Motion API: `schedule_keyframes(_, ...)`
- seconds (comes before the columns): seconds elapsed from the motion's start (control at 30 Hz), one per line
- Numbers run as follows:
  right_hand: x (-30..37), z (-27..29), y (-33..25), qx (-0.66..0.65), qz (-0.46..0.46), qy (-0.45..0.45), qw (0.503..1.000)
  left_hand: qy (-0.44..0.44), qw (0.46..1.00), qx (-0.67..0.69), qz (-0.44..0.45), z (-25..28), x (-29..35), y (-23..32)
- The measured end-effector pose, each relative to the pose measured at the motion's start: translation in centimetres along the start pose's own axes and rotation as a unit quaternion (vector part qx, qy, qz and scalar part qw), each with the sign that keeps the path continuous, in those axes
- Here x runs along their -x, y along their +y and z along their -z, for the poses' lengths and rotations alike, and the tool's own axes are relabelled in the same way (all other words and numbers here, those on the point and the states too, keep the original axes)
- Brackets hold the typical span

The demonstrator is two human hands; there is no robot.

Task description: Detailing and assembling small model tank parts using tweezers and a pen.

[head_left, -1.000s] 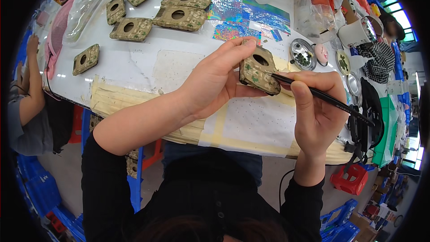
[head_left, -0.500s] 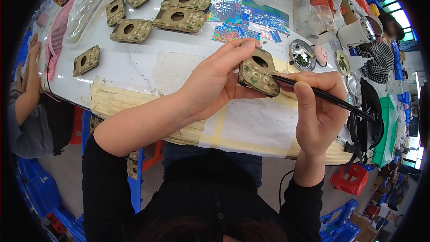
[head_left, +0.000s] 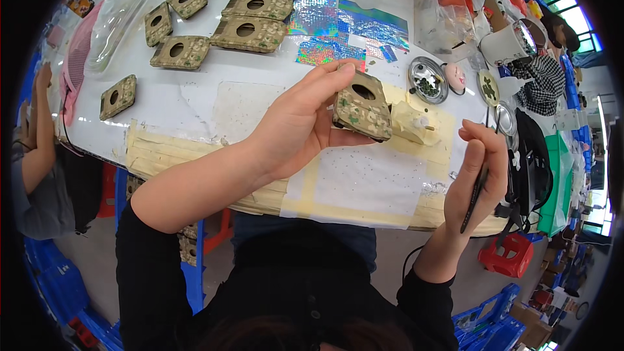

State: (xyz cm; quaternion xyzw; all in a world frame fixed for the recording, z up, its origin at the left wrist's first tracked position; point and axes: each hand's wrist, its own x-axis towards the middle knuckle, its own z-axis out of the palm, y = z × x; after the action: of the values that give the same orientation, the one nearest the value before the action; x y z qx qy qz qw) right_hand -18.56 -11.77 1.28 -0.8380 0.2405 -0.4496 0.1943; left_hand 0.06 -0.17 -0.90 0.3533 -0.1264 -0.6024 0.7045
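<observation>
My left hand grips a camouflage-painted model tank hull by its edges. The round hole in the hull faces up, and it is held tilted over a white sheet. Off to the right, my right hand is closed round slim black tweezers, whose tips point away from me. That hand is apart from the hull. Beyond it lies a round metal dish with small dark green bits. A yellowish block with a white nozzle stands just right of the hull.
Several similar hulls stand in rows at the far left, and one sits alone nearer. Shiny holographic sheets lie at the back. Plastic bags, a white mug and a black bag line the right. Another person's arm is at left.
My right hand has drawn the tweezers away from the hull to the right and turned their tips away from me. The left hand still holds the hull; the whole view has shifted slightly.
</observation>
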Motion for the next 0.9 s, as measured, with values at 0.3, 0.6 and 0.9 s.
schedule_keyframes(0.3,0.1,-0.9,1.2,0.119,0.06,-0.061,0.989,-0.001,1.0,0.003,0.004,0.3,-0.5,-0.2)
schedule_keyframes(0.6,-0.5,-0.2,-0.2,0.098,0.085,0.017,0.991,0.002,1.0,0.002,0.011,0.0,-0.2,0.0)
schedule_keyframes(0.9,-0.7,-1.7,-1.9,-0.13,0.048,-0.015,0.99,-0.022,1.0,0.001,0.02,-0.2,-0.1,-0.1)
